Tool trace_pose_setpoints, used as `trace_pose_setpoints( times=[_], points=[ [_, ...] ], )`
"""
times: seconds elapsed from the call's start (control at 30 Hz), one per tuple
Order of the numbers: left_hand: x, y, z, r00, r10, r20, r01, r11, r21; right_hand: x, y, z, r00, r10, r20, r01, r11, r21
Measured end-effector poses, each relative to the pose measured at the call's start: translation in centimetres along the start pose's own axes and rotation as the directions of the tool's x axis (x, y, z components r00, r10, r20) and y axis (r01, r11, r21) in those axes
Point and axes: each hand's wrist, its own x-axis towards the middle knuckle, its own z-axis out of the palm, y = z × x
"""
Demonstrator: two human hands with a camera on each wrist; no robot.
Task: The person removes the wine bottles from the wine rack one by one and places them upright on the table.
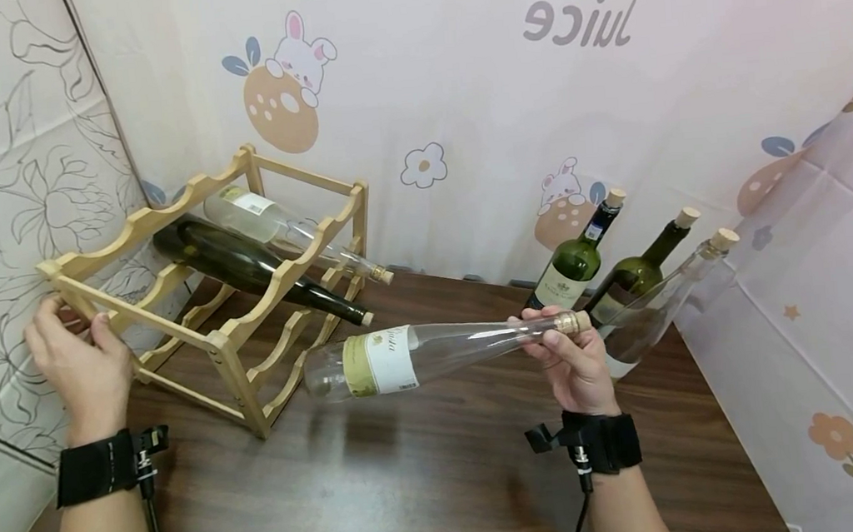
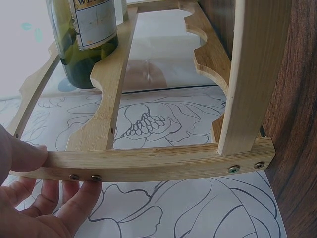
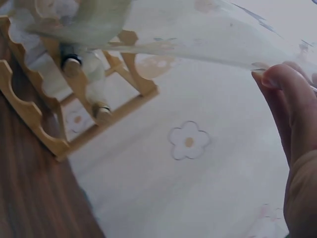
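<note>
My right hand (image 1: 575, 363) grips a clear glass wine bottle (image 1: 448, 349) by its corked neck. The bottle lies nearly level above the table, its white and yellow-green label toward the rack. In the right wrist view the bottle (image 3: 198, 55) is blurred. My left hand (image 1: 83, 356) holds the wooden wine rack (image 1: 235, 373) at its near left corner. In the left wrist view the thumb (image 2: 25, 154) lies over an upright post and the fingers curl beneath. A dark green bottle (image 1: 233, 256) and another clear bottle (image 1: 284, 227) rest in the upper tier, corks to the right.
Three corked bottles stand at the right: a green one (image 1: 566, 276), a darker one (image 1: 634, 275) and a clear one (image 1: 655, 306). Patterned cloth (image 1: 461, 130) hangs behind and at both sides of the brown wooden table (image 1: 384, 486).
</note>
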Motion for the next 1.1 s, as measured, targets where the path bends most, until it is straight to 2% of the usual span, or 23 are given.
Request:
trace_pose_setpoints(
  times=[0.27, 0.5, 0.87, 1.03, 1.1],
  points=[
    [0.1, -0.1, 0.1, 1.000, 0.005, -0.010, -0.005, 1.000, -0.001, 0.8, -2.7, 0.3, 0.999, -0.022, -0.030, 0.018, 0.991, -0.133],
    [0.1, 0.1, 0.0, 1.000, -0.003, -0.004, 0.003, 1.000, 0.001, 1.9, -4.8, 1.2, 0.998, -0.034, -0.061, 0.015, 0.958, -0.286],
    [0.1, 0.1, 0.1, 1.000, -0.011, 0.001, 0.011, 1.000, 0.002, 3.1, -6.4, 2.6, 0.993, -0.052, -0.102, 0.008, 0.918, -0.396],
    [0.1, 0.1, 0.1, 1.000, -0.004, -0.010, 0.004, 1.000, -0.003, 3.9, -7.1, 3.2, 0.989, -0.071, -0.133, -0.005, 0.867, -0.499],
    [0.2, 0.1, 0.1, 1.000, -0.001, -0.011, 0.001, 1.000, -0.003, 4.2, -7.4, 3.5, 0.986, -0.077, -0.148, -0.019, 0.831, -0.556]
  ],
)
